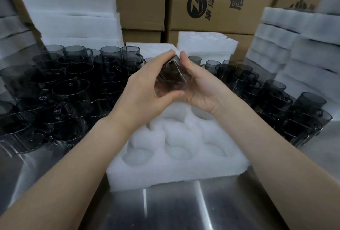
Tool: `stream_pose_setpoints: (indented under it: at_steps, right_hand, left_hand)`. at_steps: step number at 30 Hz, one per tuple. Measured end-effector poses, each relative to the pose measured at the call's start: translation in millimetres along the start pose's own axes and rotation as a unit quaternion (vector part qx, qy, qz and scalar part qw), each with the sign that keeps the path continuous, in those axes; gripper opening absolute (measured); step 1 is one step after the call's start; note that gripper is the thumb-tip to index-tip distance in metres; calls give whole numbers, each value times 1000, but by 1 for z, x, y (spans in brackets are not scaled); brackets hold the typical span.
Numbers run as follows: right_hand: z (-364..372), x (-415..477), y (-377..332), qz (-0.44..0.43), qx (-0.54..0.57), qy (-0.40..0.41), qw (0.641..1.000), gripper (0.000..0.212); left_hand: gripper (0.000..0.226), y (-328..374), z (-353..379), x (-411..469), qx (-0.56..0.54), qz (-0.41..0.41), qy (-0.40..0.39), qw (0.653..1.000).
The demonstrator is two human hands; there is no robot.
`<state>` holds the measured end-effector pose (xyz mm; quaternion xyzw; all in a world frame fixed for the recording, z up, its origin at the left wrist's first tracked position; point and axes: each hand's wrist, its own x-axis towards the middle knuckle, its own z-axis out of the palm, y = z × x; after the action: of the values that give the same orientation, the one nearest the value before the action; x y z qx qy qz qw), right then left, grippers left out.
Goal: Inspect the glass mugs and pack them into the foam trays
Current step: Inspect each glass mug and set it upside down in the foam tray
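A smoky grey glass mug point(170, 77) is tilted in the air between both my hands, above the far end of a white foam tray point(176, 167). My left hand point(147, 86) grips its left side, thumb under and fingers over the top. My right hand point(198, 84) cups it from the right. The tray lies on a steel table and its round pockets nearest me hold nothing. Part of the mug is hidden behind my fingers.
Several stacked grey mugs point(60, 90) crowd the table on the left, and more mugs point(276, 99) stand on the right. Foam tray stacks point(294, 49) rise at right, left point(70, 14) and centre back point(204, 46). Cardboard boxes point(217, 0) form the back wall. The steel table point(184, 209) shows in front.
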<state>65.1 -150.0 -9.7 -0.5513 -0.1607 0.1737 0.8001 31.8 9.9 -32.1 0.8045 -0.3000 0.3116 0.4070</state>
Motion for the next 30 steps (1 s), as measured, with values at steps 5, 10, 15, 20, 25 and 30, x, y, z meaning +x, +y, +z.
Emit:
stream_pose_setpoints:
  at_steps: [5, 10, 15, 20, 25, 30]
  right_hand:
    - [5, -1, -2, -10, 3, 54, 998, 56]
    - [6, -4, -1, -27, 40, 85, 995, 23]
    - [8, -3, -2, -9, 43, 64, 997, 40]
    - [4, -6, -2, -11, 14, 4, 1000, 52]
    - [5, -6, 3, -65, -50, -5, 997, 55]
    - [11, -7, 7, -108, -97, 14, 989, 32]
  left_hand:
    - [76, 2, 0, -1, 23, 15, -2, 1000]
    - [79, 3, -2, -1, -3, 6, -32, 999]
    - [74, 1, -1, 0, -21, -19, -8, 1000]
    - [70, -3, -4, 0, -63, -53, 77, 994]
    - [59, -6, -4, 2, -36, -83, 75, 993]
    - [78, -5, -6, 4, -13, -83, 15, 996]
